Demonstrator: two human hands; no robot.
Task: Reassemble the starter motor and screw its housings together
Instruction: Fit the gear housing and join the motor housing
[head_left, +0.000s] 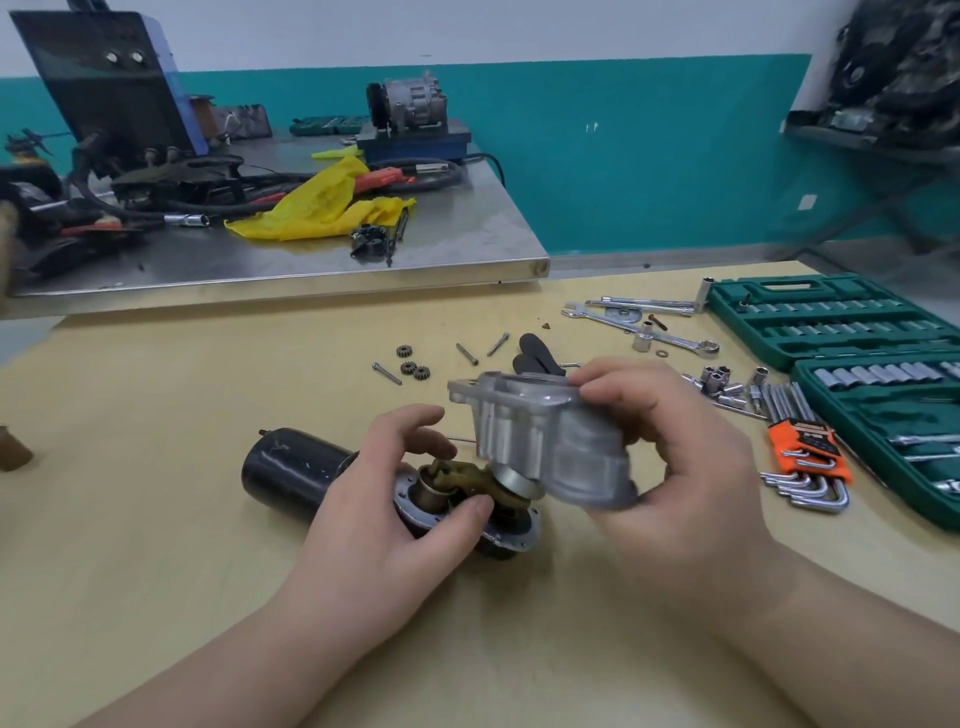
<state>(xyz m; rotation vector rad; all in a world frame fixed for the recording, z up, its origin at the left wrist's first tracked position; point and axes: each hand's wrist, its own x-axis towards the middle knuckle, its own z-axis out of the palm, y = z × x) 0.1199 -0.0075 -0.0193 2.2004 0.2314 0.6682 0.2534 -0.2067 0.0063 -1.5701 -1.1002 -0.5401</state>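
A pale wooden table (156, 519) fills the foreground, and behind it on the left stands a steel-topped bench (467, 244) against a wall painted teal below and white above. That bench carries a dark blue-edged machine (111, 83), tangled black cables (171, 197), a crumpled yellow bag (322, 205) and a grey compressor-like unit (413, 101) on a blue base.

On the wooden table the black motor body (291, 470) lies on its side, left of centre. The left hand (395, 499) grips its flanged end, fingers curled and thumb pressing near the brass-coloured lever there. Just behind lie three small gears (413, 361) and loose long screws (467, 354).

The right hand (670, 467) holds the silver aluminium housing (545, 441), fingers wrapped round it, tilted just above the motor's flanged end.

Further right lie wrenches (670, 338), loose sockets (722, 382), hex keys in an orange holder (805, 457) and an open green socket case (852, 332).
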